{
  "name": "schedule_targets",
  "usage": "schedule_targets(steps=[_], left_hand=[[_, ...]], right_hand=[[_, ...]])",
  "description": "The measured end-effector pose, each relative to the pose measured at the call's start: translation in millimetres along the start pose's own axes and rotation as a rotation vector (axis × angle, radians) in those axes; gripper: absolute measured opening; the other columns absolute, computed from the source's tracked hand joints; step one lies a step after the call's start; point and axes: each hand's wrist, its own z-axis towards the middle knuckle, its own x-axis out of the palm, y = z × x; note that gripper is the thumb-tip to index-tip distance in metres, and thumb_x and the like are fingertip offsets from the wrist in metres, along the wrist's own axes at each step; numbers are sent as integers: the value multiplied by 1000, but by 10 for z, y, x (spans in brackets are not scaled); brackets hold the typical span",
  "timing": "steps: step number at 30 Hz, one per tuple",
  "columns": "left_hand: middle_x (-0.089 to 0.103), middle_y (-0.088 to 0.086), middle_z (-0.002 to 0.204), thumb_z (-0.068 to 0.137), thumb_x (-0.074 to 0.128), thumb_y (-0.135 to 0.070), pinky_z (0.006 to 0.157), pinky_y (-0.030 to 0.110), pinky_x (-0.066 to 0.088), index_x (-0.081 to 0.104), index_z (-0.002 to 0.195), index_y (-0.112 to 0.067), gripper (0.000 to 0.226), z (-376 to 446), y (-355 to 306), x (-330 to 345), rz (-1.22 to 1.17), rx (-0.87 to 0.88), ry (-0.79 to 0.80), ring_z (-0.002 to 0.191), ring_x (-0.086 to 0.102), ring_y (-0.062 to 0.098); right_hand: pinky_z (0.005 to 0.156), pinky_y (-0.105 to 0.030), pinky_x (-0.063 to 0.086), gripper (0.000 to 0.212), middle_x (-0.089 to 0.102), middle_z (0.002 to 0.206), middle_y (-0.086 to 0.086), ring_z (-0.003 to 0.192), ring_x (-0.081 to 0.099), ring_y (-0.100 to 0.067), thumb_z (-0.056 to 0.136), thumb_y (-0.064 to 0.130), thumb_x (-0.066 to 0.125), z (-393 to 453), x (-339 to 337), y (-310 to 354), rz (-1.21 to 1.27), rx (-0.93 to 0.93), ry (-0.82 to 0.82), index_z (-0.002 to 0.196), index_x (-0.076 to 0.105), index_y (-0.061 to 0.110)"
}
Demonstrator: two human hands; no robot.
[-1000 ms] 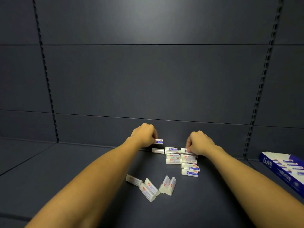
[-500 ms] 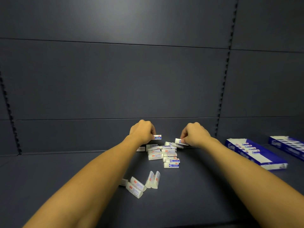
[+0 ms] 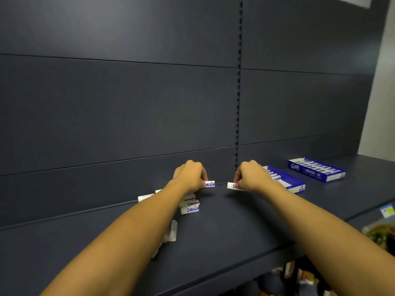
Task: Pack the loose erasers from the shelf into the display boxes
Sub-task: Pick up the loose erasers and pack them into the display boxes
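The left hand [image 3: 189, 177] was curled into a fist and pinched a white eraser [image 3: 210, 184] whose blue-and-red label stuck out from its fingers. The right hand [image 3: 249, 177] was curled the same way and gripped a second eraser [image 3: 231, 186], its white end pointing toward the left hand. Both hands hung above the shelf [image 3: 224, 227] near its back edge, close together but apart, with a gap between the two erasers.

Under and beside the left forearm lay the loose erasers [image 3: 190, 207], partly hidden by the arm; a few more [image 3: 172, 231] stood nearer the front edge, also half covered. Toward the shelf's right end, a blue display box [image 3: 286, 181] sat just behind the right wrist, with rows of erasers in it. A second blue display box [image 3: 316, 169] lay farther right, near the back edge, well apart from the hands.

The shelf was dark grey, backed by dark panels [image 3: 119, 103] with a slotted upright [image 3: 239, 82]. Below the front edge at the right, blurred goods [image 3: 380, 233] showed on a lower level.
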Motion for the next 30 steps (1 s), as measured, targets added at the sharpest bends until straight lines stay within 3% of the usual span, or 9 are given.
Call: schedule_targets(steps=[3, 8, 12, 20, 30], left_hand=[[73, -4, 97, 87, 73, -20, 68, 32, 54, 79, 98, -23, 12, 16, -192, -1, 8, 26, 1, 86, 66, 17], [74, -3, 100, 88, 74, -21, 78, 38, 60, 78, 98, -23, 11, 4, -499, 43, 26, 8, 7, 87, 66, 19], [71, -4, 97, 85, 69, -16, 75, 35, 58, 77, 92, -28, 15, -58, -774, 53, 81, -51, -32, 86, 66, 21], [71, -2, 95, 83, 66, -14, 68, 32, 53, 79, 96, -27, 22, -175, -1409, 62, 106, -141, -60, 85, 67, 24], [71, -1, 96, 82, 65, -16, 66, 32, 49, 79, 96, -28, 23, -143, -2004, 233, 94, -199, -86, 85, 66, 24]], right_hand=[[70, -33, 53, 9, 68, 97, -2, 86, 65, -23, 83, 19, 72, -83, -93, -161, 1, 14, -10, 87, 77, 23], [66, -32, 50, 12, 65, 94, -2, 83, 64, -26, 79, 17, 71, -242, -214, -445, -5, 34, -49, 84, 78, 26], [66, -33, 51, 12, 65, 98, -4, 83, 64, -27, 79, 18, 69, -345, -275, -712, -19, 36, -63, 84, 78, 25], [72, -37, 57, 9, 66, 100, -3, 86, 65, -25, 78, 22, 70, -581, -392, -1257, -27, 8, -61, 86, 74, 24], [77, -37, 57, 20, 68, 104, -3, 94, 66, -24, 82, 30, 72, -730, -439, -1893, -33, 1, -76, 100, 74, 21]])
